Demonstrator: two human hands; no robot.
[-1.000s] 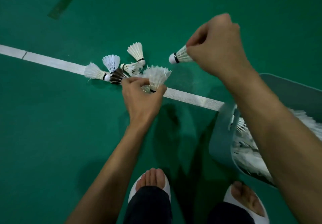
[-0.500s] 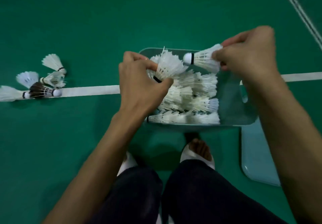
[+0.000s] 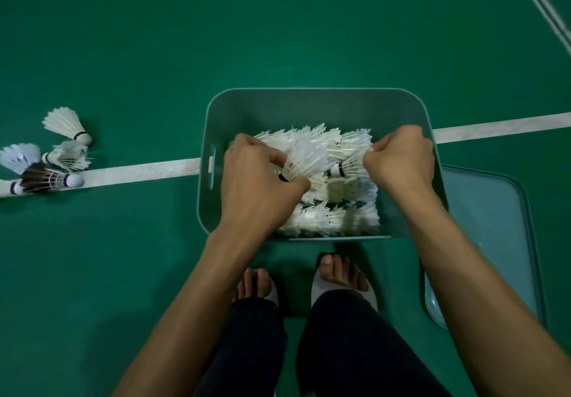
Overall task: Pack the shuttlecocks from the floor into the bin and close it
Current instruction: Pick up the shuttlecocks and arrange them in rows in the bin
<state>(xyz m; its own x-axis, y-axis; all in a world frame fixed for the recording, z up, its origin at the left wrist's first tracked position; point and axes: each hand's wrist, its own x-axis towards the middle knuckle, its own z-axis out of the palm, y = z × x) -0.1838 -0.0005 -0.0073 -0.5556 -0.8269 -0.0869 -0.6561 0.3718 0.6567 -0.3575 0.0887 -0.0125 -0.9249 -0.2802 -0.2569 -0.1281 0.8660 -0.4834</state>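
Observation:
A teal bin (image 3: 318,103) stands on the green court floor, holding several white shuttlecocks (image 3: 327,216) in rows. My left hand (image 3: 256,186) is inside the bin's left part and grips a white shuttlecock (image 3: 304,158) near its cork. My right hand (image 3: 400,161) is over the bin's right part and pinches another shuttlecock (image 3: 347,166) by its feathers, cork pointing left. Several shuttlecocks (image 3: 61,155) lie on the floor at the far left, among them a dark-feathered one (image 3: 46,178).
The bin's lid (image 3: 488,236) lies flat on the floor just right of the bin. A white court line (image 3: 139,172) runs across under the bin. My two feet (image 3: 336,276) in white slippers stand just in front of the bin.
Both hands have dropped lower into the bin with their shuttlecocks. The view has swung from the floor pile to straight above the bin.

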